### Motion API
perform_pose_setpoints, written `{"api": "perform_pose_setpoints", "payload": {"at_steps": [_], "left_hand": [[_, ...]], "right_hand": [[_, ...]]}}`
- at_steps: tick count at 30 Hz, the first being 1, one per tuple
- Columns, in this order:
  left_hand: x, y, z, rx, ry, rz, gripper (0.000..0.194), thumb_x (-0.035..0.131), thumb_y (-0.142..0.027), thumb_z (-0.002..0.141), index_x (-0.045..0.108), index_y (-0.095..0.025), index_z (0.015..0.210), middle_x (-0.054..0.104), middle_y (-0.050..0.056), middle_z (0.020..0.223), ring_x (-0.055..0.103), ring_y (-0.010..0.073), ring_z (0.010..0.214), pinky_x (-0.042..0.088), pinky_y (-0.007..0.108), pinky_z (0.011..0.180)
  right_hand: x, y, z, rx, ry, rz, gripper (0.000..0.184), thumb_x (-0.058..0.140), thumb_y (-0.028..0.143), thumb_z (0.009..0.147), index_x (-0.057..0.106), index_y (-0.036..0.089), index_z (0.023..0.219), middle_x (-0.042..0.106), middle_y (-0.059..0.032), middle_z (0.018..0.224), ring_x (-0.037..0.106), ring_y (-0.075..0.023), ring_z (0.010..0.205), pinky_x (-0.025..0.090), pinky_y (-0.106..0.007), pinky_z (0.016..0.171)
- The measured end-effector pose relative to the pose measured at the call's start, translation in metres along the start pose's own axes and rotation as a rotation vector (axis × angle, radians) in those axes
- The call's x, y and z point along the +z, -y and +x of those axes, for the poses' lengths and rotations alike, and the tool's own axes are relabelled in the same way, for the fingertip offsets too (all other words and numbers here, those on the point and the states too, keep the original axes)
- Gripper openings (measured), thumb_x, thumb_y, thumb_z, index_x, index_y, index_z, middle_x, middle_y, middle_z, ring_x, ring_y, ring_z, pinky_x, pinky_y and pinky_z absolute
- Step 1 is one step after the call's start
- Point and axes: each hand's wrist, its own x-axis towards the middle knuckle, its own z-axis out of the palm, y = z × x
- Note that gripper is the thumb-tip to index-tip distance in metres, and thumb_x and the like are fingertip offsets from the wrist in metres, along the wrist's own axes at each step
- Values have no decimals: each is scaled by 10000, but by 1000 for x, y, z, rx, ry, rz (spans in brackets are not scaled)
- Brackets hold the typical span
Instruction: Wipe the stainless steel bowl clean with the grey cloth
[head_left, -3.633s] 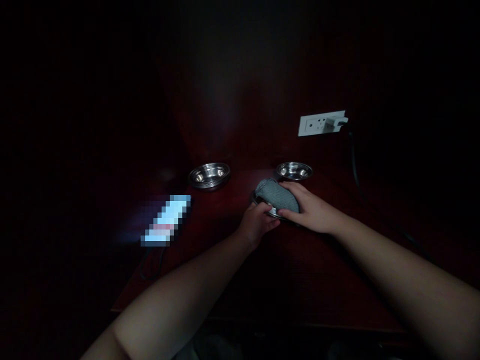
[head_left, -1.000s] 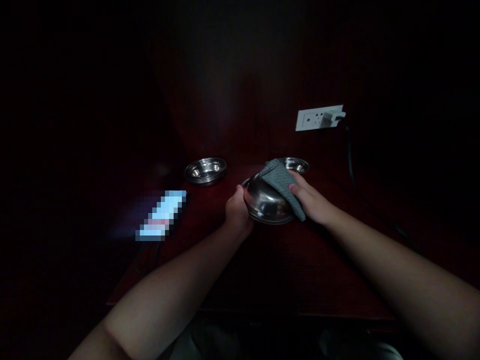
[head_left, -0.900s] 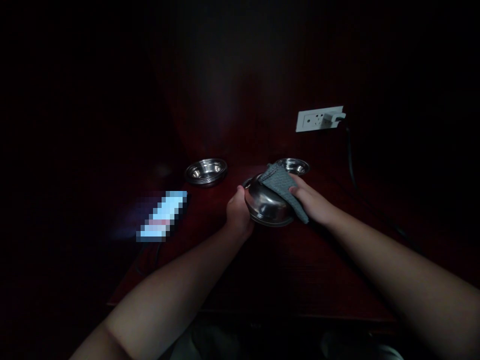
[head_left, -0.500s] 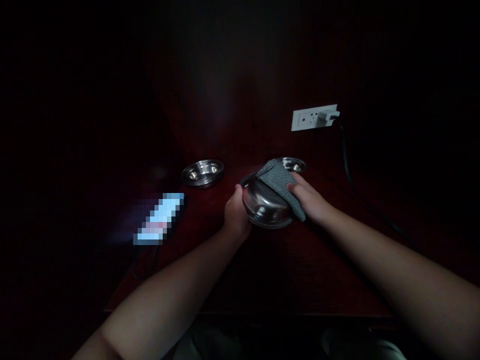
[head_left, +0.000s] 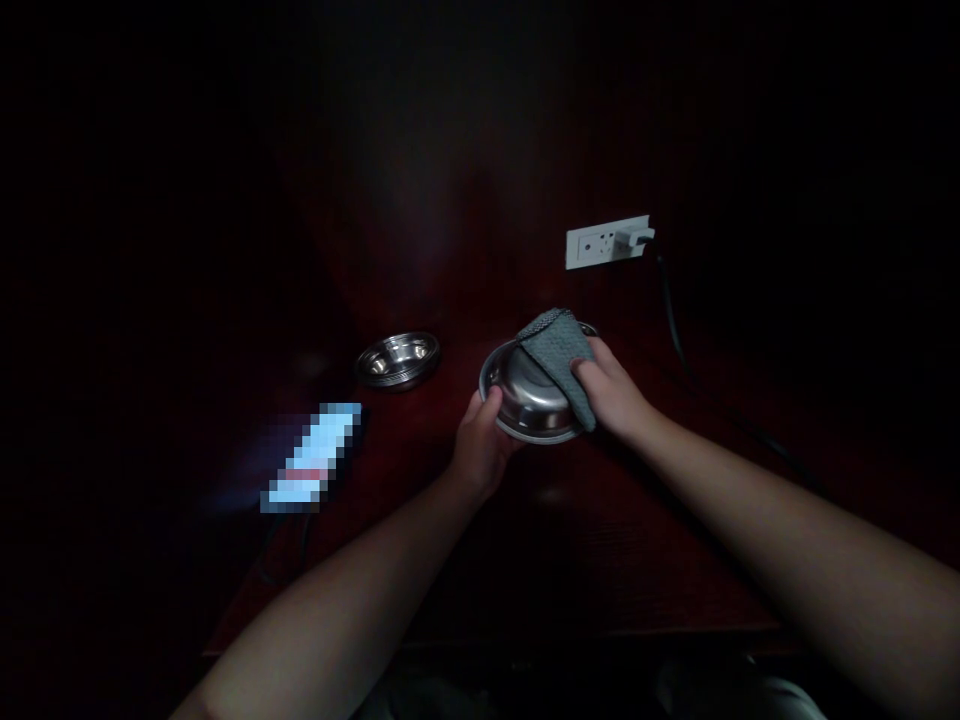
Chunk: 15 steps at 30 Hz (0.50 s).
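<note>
My left hand grips a shiny steel bowl by the left side of its rim, the thumb lying over the edge. The bowl is held above the table and tilted; its rounded underside seems to face me. My right hand is closed on a folded grey-green cloth, which lies against the bowl's upper right part. Most of the right fingers are hidden behind the cloth and bowl. Another steel bowl shows only a sliver of rim behind the cloth.
A stack of steel bowls stands on the dark red table, left of my hands. Nearer on the left is a lit phone, blurred out, with a cable. A wall socket at the back right has a plug and black cord.
The held bowl has tilted, showing more of its near rim. My left thumb now lies over that rim. The cloth has shifted slightly on the bowl, and the rear bowl is more covered.
</note>
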Motion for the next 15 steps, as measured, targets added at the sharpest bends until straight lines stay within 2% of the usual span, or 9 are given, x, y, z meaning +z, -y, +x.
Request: {"api": "perform_pose_setpoints", "payload": {"at_steps": [4, 8, 15], "left_hand": [[2, -3, 1, 64, -38, 14, 245, 589, -332, 881, 614, -190, 1079, 700, 82, 1035, 674, 227, 949, 533, 400, 863], [3, -5, 3, 80, -58, 20, 263, 603, -323, 872, 622, -191, 1098, 701, 76, 1026, 671, 221, 937, 523, 390, 870], [-1, -3, 8, 115, -70, -2, 256, 635, -316, 838, 640, -162, 1043, 701, 70, 964, 664, 214, 924, 488, 371, 894]], "right_hand": [[-1, 1, -5, -77, 23, -10, 426, 502, 479, 860, 556, 232, 1202, 669, -82, 1050, 609, -314, 994, 459, -548, 950], [0, 2, -7, -108, 77, 33, 479, 474, 540, 899, 555, 228, 1253, 671, -89, 1149, 606, -302, 1078, 443, -532, 1003], [1, 7, -8, -147, 136, 128, 478, 494, 578, 897, 610, 217, 1189, 696, -83, 1140, 634, -278, 1061, 475, -499, 984]]}}
